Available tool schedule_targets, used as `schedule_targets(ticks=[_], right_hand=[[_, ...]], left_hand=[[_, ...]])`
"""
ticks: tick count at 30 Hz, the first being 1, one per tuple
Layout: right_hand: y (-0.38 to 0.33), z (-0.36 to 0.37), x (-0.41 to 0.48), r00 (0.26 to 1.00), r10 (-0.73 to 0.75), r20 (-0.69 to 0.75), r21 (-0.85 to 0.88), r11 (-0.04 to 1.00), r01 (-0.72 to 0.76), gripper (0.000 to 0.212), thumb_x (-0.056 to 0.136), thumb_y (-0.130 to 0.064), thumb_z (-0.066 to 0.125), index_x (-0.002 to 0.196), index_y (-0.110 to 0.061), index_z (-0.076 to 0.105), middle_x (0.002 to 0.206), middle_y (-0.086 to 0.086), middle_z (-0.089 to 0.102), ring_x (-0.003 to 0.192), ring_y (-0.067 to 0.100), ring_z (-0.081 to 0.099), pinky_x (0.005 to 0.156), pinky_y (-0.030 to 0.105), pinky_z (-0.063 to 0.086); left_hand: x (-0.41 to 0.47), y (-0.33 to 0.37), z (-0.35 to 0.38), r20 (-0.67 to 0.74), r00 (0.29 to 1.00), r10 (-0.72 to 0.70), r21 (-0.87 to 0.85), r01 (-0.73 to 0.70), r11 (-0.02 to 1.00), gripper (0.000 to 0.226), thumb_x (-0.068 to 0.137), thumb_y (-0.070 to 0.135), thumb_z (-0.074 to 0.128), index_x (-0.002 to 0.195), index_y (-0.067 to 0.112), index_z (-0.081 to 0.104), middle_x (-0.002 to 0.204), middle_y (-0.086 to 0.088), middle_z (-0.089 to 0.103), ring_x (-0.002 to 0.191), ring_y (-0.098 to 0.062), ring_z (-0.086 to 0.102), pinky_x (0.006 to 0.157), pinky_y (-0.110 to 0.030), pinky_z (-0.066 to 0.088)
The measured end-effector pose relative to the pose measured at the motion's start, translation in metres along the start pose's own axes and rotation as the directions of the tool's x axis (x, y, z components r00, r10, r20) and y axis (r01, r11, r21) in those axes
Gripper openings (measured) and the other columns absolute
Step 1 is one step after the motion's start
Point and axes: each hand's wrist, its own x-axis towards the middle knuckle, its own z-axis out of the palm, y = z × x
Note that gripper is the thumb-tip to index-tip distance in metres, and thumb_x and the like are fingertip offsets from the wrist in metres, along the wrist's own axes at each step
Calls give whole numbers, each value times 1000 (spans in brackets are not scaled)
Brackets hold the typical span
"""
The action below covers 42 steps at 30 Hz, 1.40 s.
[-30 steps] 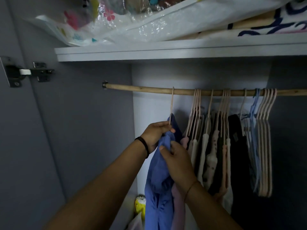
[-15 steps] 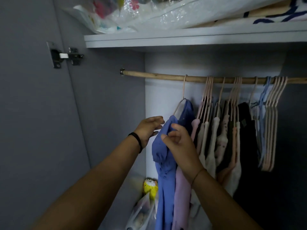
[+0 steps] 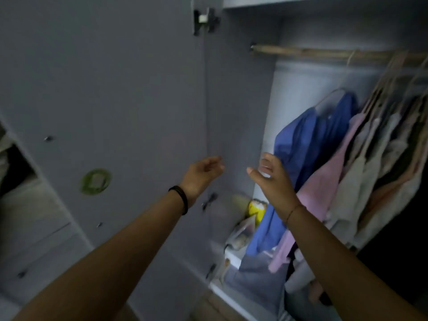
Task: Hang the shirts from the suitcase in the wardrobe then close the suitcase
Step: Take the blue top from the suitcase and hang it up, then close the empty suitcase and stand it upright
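Both hands came off the blue shirt (image 3: pixel 301 144) since half a second ago, when they were at its shoulder by the hanger. Now the left hand (image 3: pixel 203 170) and right hand (image 3: pixel 273 179) are apart, fingers loose and spread, holding nothing. The right hand sits just in front of the shirt's left edge; can't tell if it touches. The view has swung left and down, and the frame is blurred. The shirt hangs on its hanger as the leftmost item on the wooden rail (image 3: pixel 312 52) inside the wardrobe (image 3: pixel 238 112), so this shirt looks done. The next step is probably going back to the suitcase, which is not in view, so there's no telling how many shirts are left or if it's time to close it. On the rail right of the blue shirt hang a pink garment (image 3: pixel 324 181), then pale and dark clothes packed tight on hangers. On the wardrobe floor are a yellow item (image 3: pixel 256 208), a clear plastic bag (image 3: pixel 240 232) and some grey-blue fabric, too blurred to identify. The open door (image 3: pixel 115 89) is at left, with a green sticker (image 3: pixel 95 181) on it.
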Motion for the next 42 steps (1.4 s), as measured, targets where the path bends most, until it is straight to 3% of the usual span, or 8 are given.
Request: schedule_targets(ticks=[5,12,19,25,27,29,35,42], right_hand=[[20,40,-43,995,20,95,-5,1000,-20,51,86,-16,66,132,-6,44,121,7,51,108,15,53,88,16,43],[40,93,-110,924,-38,381,9,999,38,31,85,-10,66,114,-5,56,81,-2,58,65,-12,57,67,5,43],[76,130,-219,723,27,691,7,999,-44,6,86,-19,66,90,-23,63,91,9,67,89,25,65,89,38,51],[96,175,-308,539,103,836,-98,994,-38,30,86,-25,66,110,-9,58,104,8,64,91,13,61,78,16,46],[102,189,-332,494,129,860,-128,991,-36,39,86,-28,66,118,-9,54,111,8,61,100,15,60,86,21,46],[110,203,-354,463,145,874,-157,987,-12,47,86,-33,66,124,-13,49,118,5,57,109,17,57,94,30,46],[139,258,-408,415,218,883,-249,968,21,64,86,-38,64,138,-13,38,134,7,47,122,17,47,96,28,38],[205,337,-473,423,349,837,-356,932,-64,68,88,-35,62,143,-11,31,146,12,37,134,23,37,107,36,34]], left_hand=[[-79,-31,-31,-79,995,-55,56,60,997,35,92,19,61,126,15,56,117,-2,63,105,-9,58,77,-3,46],[-206,-70,-59,-196,968,-153,40,164,986,22,87,14,66,108,19,62,101,-3,67,94,-11,64,91,-23,51],[-362,-127,-56,-371,860,-351,14,383,924,21,85,11,68,106,12,67,107,-4,68,92,-10,64,86,-17,51],[-488,-165,-65,-507,691,-516,-73,561,824,28,86,16,68,113,9,67,101,-4,69,83,-6,64,74,-12,51],[-523,-180,-70,-536,635,-557,-123,594,795,27,86,18,69,112,12,67,99,0,69,76,4,63,65,-7,49],[-552,-196,-73,-542,595,-594,-169,615,770,24,86,22,68,110,18,66,96,4,68,73,7,63,61,-7,46],[-619,-259,-94,-546,505,-669,-297,630,717,34,85,31,69,117,21,64,106,7,69,99,-5,64,93,-26,48],[-695,-366,-142,-557,422,-715,-403,616,677,44,88,38,63,127,18,59,119,7,62,107,-6,58,95,-24,45]])
